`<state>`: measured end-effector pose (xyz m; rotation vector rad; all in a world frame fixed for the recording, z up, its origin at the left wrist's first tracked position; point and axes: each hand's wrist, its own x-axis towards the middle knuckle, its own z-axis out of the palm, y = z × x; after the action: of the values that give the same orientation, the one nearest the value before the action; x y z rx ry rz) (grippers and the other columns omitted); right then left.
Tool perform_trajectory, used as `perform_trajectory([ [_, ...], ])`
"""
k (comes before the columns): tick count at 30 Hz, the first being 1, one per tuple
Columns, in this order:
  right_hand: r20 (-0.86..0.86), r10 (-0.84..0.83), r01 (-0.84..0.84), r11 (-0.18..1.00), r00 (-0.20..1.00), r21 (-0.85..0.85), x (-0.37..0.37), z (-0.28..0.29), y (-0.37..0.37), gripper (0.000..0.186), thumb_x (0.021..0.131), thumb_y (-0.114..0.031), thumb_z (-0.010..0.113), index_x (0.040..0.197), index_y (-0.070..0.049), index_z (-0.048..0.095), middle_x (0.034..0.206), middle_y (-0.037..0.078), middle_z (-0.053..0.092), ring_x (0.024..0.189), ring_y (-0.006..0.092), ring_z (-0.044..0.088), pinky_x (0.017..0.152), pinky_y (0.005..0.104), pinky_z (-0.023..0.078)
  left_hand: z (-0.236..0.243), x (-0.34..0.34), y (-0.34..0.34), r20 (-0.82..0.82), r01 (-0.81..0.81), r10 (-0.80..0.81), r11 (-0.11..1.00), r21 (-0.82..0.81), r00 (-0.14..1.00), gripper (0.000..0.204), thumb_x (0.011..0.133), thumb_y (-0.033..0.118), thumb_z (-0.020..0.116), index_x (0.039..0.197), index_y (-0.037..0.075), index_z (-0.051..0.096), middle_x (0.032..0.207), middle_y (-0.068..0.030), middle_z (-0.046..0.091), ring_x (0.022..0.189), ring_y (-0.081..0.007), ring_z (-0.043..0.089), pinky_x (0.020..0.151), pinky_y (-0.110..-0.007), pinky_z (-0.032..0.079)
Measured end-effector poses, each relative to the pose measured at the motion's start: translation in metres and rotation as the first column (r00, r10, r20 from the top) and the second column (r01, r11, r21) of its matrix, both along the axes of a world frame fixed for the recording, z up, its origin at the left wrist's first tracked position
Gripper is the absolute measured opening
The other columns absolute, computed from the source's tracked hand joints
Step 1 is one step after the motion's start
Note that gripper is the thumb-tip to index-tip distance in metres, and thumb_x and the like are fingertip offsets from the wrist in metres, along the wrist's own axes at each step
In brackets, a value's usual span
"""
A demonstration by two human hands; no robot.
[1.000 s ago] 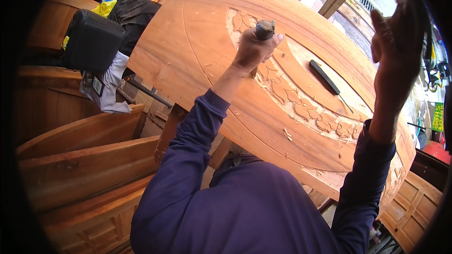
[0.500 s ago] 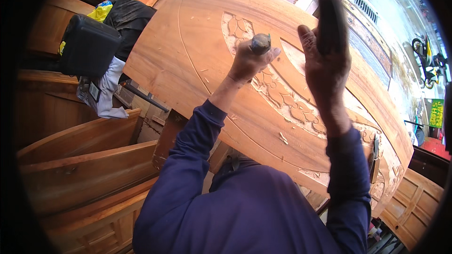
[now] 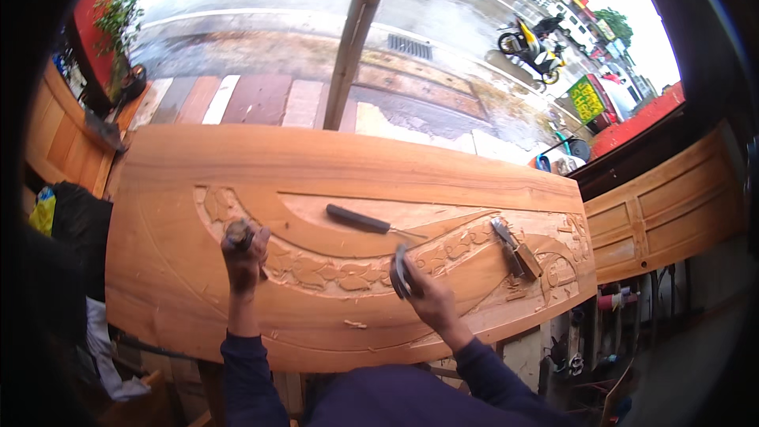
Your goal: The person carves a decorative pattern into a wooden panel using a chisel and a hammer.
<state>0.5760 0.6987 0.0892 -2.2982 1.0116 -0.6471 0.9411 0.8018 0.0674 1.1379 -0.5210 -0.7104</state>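
My left hand (image 3: 245, 273) is closed around a carving chisel (image 3: 239, 231), held upright with its rounded butt end up. The blade end is hidden below the fist, by the left part of a carved leaf band (image 3: 340, 275). That band curves across a large wooden panel (image 3: 316, 160). My right hand (image 3: 435, 304) grips a dark tool with a curved outline (image 3: 401, 271), its exact kind unclear. It is over the middle of the band, apart from the chisel. A dark-handled chisel (image 3: 357, 218) with a thin metal shank lies on the panel beyond it.
Metal-bladed tools and a wooden block (image 3: 525, 261) lie on the panel's right part among shavings. Behind the panel stands a post (image 3: 356, 47), with a wet street and a yellow motorcycle (image 3: 530, 49) beyond. A panelled door (image 3: 664, 202) is at right, dark bags (image 3: 79, 229) at left.
The view has swung up toward the street. My right hand has come down from its raised position with the dark tool. My left hand still holds the chisel upright at the carved band.
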Motion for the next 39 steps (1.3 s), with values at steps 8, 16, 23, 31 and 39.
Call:
perform_trajectory([
  [8, -0.575, -0.078, -0.062, 0.973, 0.814, -0.221, -0.117, -0.005, 0.054, 0.068, 0.089, -0.036, 0.074, 0.153, -0.037, 0.050, 0.071, 0.004, 0.052, 0.062, 0.0221, 0.061, 0.055, 0.0373, 0.051, -0.006, 0.002, 0.002, 0.015, -0.020, 0.021, 1.000, -0.013, 1.000, 0.028, 0.095, 0.015, 0.075, 0.085, 0.013, 0.048, 0.062, 0.0074, 0.039, 0.045, -0.0026, 0.035, 0.041, -0.022, 0.027],
  [16, -0.389, -0.002, -0.126, 0.945, 0.921, -0.303, -0.148, -0.026, 0.039, 0.065, 0.086, -0.025, 0.074, 0.148, -0.027, 0.057, 0.106, 0.008, 0.062, 0.099, 0.0284, 0.064, 0.086, 0.0417, 0.053, -0.003, -0.006, -0.010, -0.011, -0.036, 0.036, 0.998, -0.047, 0.999, 0.023, 0.092, 0.017, 0.073, 0.091, 0.015, 0.050, 0.058, 0.0060, 0.040, 0.041, -0.0041, 0.030, 0.037, -0.023, 0.024],
  [23, -0.092, -0.064, 0.020, 0.907, 0.994, -0.420, -0.150, -0.058, 0.047, 0.055, 0.086, -0.021, 0.074, 0.140, -0.022, 0.064, 0.111, 0.006, 0.066, 0.107, 0.0285, 0.065, 0.094, 0.0436, 0.050, 0.008, 0.001, -0.002, 0.057, -0.105, 0.105, 0.994, -0.005, 0.993, 0.026, 0.088, 0.024, 0.075, 0.088, 0.018, 0.050, 0.056, 0.0066, 0.039, 0.039, -0.0046, 0.033, 0.035, -0.023, 0.024],
  [31, -0.021, -0.033, 0.021, 0.911, 0.999, -0.411, -0.159, -0.060, 0.045, 0.050, 0.085, -0.017, 0.073, 0.135, -0.019, 0.068, 0.109, 0.005, 0.067, 0.105, 0.0277, 0.066, 0.095, 0.0421, 0.050, 0.012, -0.014, -0.009, 0.098, -0.158, 0.159, 0.987, -0.021, 0.982, 0.023, 0.088, 0.021, 0.074, 0.088, 0.016, 0.051, 0.057, 0.0066, 0.038, 0.040, -0.0047, 0.032, 0.036, -0.024, 0.025],
  [39, -0.044, -0.052, 0.031, 0.921, 0.998, -0.388, -0.151, -0.051, 0.042, 0.049, 0.086, -0.020, 0.075, 0.134, -0.017, 0.068, 0.111, 0.007, 0.069, 0.104, 0.0279, 0.067, 0.094, 0.0430, 0.051, -0.005, 0.005, -0.003, 0.087, -0.188, 0.187, 0.982, -0.001, 0.978, 0.026, 0.090, 0.025, 0.074, 0.087, 0.017, 0.050, 0.057, 0.0067, 0.036, 0.039, -0.0049, 0.033, 0.036, -0.024, 0.026],
])
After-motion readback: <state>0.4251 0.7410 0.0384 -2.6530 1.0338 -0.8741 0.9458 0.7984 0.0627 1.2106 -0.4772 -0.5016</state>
